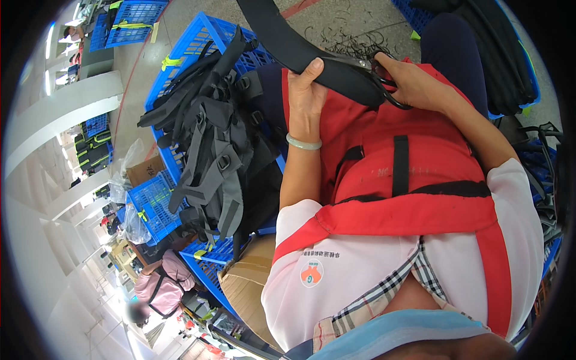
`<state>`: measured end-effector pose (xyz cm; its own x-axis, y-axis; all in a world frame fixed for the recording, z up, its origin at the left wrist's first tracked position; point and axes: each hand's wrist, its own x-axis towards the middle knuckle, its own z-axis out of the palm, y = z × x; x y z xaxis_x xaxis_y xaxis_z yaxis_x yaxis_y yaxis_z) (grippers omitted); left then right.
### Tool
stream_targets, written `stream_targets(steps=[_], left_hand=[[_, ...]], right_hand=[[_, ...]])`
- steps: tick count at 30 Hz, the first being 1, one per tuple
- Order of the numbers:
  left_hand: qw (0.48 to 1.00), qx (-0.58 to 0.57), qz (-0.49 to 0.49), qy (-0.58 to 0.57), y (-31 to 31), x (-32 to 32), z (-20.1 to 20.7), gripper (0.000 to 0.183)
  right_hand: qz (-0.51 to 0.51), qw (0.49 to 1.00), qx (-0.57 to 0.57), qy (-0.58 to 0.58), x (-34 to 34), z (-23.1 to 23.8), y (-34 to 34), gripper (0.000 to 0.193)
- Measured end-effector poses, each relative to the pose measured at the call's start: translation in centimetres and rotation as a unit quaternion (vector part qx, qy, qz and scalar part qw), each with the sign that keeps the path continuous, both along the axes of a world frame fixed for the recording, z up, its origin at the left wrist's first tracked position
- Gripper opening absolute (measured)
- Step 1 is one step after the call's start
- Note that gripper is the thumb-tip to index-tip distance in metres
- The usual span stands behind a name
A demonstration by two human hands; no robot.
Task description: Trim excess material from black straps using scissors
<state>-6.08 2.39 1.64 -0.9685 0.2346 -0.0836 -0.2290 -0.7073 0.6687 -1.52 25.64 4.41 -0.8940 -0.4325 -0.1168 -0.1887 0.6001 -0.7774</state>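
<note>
A wide black padded strap (282, 37) runs from the top edge down across my lap, its rounded end near my right hand. My left hand (307, 90) grips it, thumb on top. My right hand (417, 83) has its fingers in the black handles of a pair of scissors (389, 90). The metal blades point left over the strap, toward my left thumb. Whether the blades touch the strap I cannot tell. Beneath lies my red apron (384, 153), with a black strip on its front.
At my left a blue plastic crate (201, 30) overflows with black and grey straps with buckles (219, 138). Another blue crate (534, 60) with black padded pieces (498, 66) stands at the far right. Dark thread scraps (360, 42) litter the floor. A cardboard box (249, 270) and a person (165, 282) are lower left.
</note>
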Motion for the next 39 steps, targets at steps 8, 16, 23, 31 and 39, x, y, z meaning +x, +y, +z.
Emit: stream_targets(steps=[8,16,23,31,39], left_hand=[[0.999,-0.015,0.001,0.035,0.4,0.0,-0.4,0.031],[0.999,-0.026,0.001,0.027,0.6,0.4,0.1,0.032],[1.000,-0.013,-0.006,-0.003,-0.3,-1.4,0.2,0.034],[1.000,-0.004,-0.009,0.021,0.5,-0.5,-0.2,0.033],[1.000,-0.008,0.002,0.010,0.7,0.0,-0.4,0.032]], right_hand=[[0.014,0.997,0.002,0.078,-0.7,-1.5,-0.4,0.052],[-0.039,0.999,0.016,0.013,-0.5,-0.6,-0.5,0.029],[-0.043,0.999,-0.006,0.000,-0.6,-1.0,-0.3,0.031],[-0.032,0.996,-0.018,0.085,-0.5,-1.7,-1.1,0.042],[-0.035,0.999,0.021,-0.004,-0.8,-1.6,-0.8,0.037]])
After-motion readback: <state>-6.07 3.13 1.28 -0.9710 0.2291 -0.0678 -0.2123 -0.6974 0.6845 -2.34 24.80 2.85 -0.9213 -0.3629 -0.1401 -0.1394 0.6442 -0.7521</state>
